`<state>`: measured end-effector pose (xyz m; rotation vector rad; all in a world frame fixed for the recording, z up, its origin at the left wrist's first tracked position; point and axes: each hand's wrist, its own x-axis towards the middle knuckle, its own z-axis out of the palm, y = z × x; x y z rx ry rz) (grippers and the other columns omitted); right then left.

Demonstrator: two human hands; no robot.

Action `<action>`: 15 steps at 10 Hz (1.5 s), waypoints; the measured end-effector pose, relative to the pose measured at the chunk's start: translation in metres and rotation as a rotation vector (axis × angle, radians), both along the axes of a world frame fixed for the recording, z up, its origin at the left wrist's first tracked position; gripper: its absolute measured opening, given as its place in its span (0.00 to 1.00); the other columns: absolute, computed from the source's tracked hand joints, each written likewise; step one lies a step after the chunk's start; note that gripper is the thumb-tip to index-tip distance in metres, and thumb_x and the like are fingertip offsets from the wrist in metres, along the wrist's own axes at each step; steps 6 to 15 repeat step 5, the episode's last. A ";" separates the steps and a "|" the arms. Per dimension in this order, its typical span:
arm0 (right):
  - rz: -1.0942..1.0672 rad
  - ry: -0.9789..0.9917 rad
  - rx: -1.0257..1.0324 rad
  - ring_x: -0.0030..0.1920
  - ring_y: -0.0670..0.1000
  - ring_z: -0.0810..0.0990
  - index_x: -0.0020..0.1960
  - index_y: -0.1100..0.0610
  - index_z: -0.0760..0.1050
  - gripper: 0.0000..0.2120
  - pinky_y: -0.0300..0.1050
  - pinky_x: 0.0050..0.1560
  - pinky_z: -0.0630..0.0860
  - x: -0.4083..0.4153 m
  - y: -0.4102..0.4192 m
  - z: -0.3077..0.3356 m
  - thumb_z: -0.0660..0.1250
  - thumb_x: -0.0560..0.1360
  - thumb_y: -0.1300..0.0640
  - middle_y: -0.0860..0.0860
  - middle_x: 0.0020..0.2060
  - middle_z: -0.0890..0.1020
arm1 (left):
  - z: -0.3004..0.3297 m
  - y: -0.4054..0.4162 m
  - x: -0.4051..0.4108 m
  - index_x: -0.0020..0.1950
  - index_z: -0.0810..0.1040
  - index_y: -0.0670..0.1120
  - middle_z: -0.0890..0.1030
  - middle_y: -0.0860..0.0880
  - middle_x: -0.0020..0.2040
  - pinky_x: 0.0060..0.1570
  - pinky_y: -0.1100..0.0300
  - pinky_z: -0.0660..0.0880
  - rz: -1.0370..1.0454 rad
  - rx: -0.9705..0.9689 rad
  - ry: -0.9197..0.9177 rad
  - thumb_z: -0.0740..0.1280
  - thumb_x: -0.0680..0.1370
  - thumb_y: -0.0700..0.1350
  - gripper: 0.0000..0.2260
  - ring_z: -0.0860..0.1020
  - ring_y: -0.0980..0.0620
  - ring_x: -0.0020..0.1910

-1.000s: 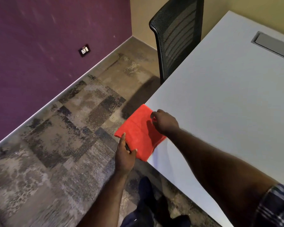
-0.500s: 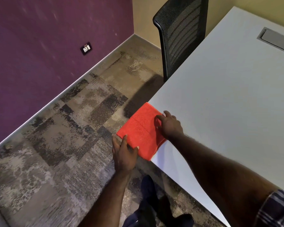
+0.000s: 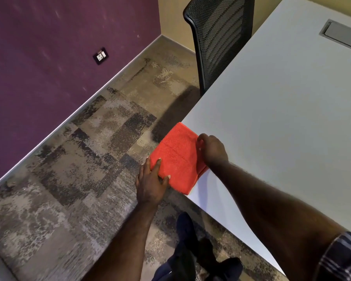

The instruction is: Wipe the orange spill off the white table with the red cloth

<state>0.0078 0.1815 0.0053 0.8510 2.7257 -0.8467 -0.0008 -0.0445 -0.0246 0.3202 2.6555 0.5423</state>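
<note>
A folded red cloth (image 3: 177, 157) hangs over the left edge of the white table (image 3: 282, 110), mostly off the tabletop. My left hand (image 3: 151, 182) holds its near left corner from below, with the thumb and fingers on top of the fabric. My right hand (image 3: 212, 149) grips the cloth's right edge at the table's rim, fingers curled. No orange spill shows on the part of the table in view.
A black mesh office chair (image 3: 217, 37) stands at the table's far left side. A grey cable hatch (image 3: 342, 35) is set in the tabletop at the far right. Patterned carpet, a purple wall with a socket (image 3: 100, 56), and my dark shoes (image 3: 193, 250) lie below.
My left hand has moved up onto the cloth's near corner and closed on it. The right hand's fingers have curled on the cloth edge. The camera has shifted slightly.
</note>
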 end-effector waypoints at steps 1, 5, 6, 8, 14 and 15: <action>-0.008 -0.001 0.009 0.48 0.58 0.75 0.54 0.53 0.75 0.09 0.48 0.45 0.71 -0.001 0.003 -0.001 0.59 0.77 0.56 0.55 0.46 0.76 | -0.001 0.002 0.000 0.78 0.60 0.58 0.53 0.47 0.81 0.73 0.39 0.53 -0.012 -0.013 0.010 0.66 0.77 0.58 0.30 0.51 0.43 0.79; 0.084 0.054 0.285 0.66 0.61 0.69 0.71 0.54 0.66 0.27 0.58 0.61 0.69 0.055 0.025 0.029 0.65 0.76 0.46 0.58 0.69 0.69 | 0.035 0.024 0.007 0.77 0.59 0.57 0.52 0.48 0.81 0.72 0.37 0.52 -0.120 -0.057 0.152 0.63 0.77 0.61 0.30 0.51 0.45 0.79; 0.084 0.054 0.285 0.66 0.61 0.69 0.71 0.54 0.66 0.27 0.58 0.61 0.69 0.055 0.025 0.029 0.65 0.76 0.46 0.58 0.69 0.69 | 0.035 0.024 0.007 0.77 0.59 0.57 0.52 0.48 0.81 0.72 0.37 0.52 -0.120 -0.057 0.152 0.63 0.77 0.61 0.30 0.51 0.45 0.79; 0.084 0.054 0.285 0.66 0.61 0.69 0.71 0.54 0.66 0.27 0.58 0.61 0.69 0.055 0.025 0.029 0.65 0.76 0.46 0.58 0.69 0.69 | 0.035 0.024 0.007 0.77 0.59 0.57 0.52 0.48 0.81 0.72 0.37 0.52 -0.120 -0.057 0.152 0.63 0.77 0.61 0.30 0.51 0.45 0.79; 0.084 0.054 0.285 0.66 0.61 0.69 0.71 0.54 0.66 0.27 0.58 0.61 0.69 0.055 0.025 0.029 0.65 0.76 0.46 0.58 0.69 0.69 | 0.035 0.024 0.007 0.77 0.59 0.57 0.52 0.48 0.81 0.72 0.37 0.52 -0.120 -0.057 0.152 0.63 0.77 0.61 0.30 0.51 0.45 0.79; 0.084 0.054 0.285 0.66 0.61 0.69 0.71 0.54 0.66 0.27 0.58 0.61 0.69 0.055 0.025 0.029 0.65 0.76 0.46 0.58 0.69 0.69 | 0.035 0.024 0.007 0.77 0.59 0.57 0.52 0.48 0.81 0.72 0.37 0.52 -0.120 -0.057 0.152 0.63 0.77 0.61 0.30 0.51 0.45 0.79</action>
